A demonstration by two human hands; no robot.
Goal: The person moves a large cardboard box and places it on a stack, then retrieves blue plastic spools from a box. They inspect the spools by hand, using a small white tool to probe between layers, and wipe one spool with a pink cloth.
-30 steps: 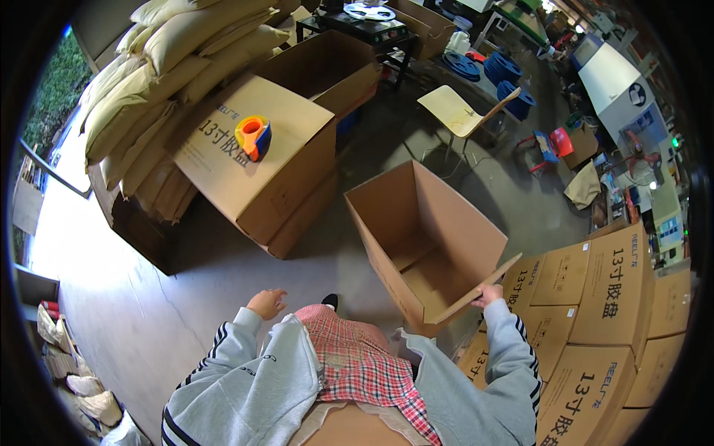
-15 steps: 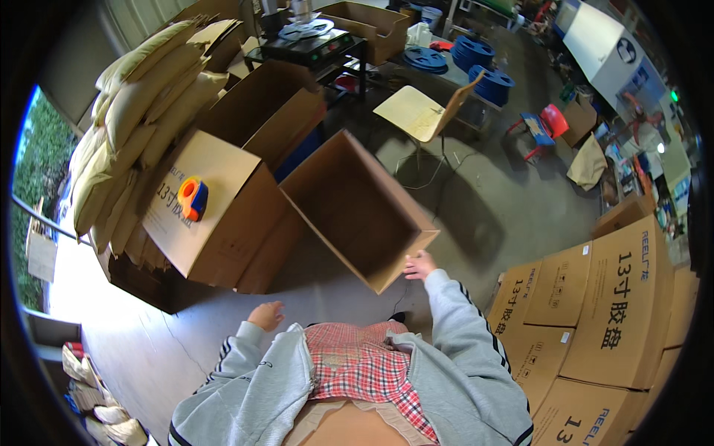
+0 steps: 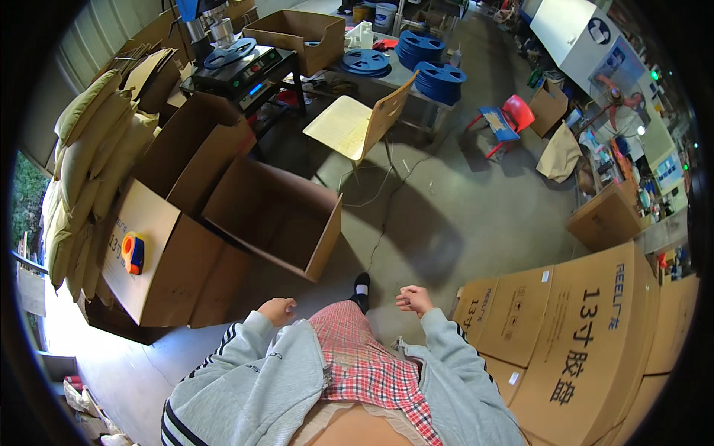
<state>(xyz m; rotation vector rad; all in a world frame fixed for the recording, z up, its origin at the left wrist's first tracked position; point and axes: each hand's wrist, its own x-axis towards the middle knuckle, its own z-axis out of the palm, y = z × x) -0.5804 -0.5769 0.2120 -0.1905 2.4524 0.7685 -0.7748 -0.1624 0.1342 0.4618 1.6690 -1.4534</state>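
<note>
My left hand (image 3: pixel 277 311) hangs in front of my body, fingers loosely bent, with nothing in it. To the right, my right hand (image 3: pixel 414 299) is also free, its fingers half curled and slightly apart. An open, empty cardboard box (image 3: pixel 277 212) stands ahead of my left hand, apart from both hands. It sits against a closed carton (image 3: pixel 160 260) on the left. On that carton lies an orange and blue tape dispenser (image 3: pixel 133 253). My right hand is nearest to the stacked cartons (image 3: pixel 550 334) on the right.
Another open box (image 3: pixel 190 145) stands behind, beside piled sacks (image 3: pixel 82 186). A yellowish chair (image 3: pixel 342 128), a small red and blue chair (image 3: pixel 506 119) and a table with blue reels (image 3: pixel 439 82) are farther off. My shod foot (image 3: pixel 362 286) is on the grey floor.
My right hand has come off the open box's edge and drawn back. The box now sits farther left, against the closed carton. My view has turned right, and one foot has come into sight.
</note>
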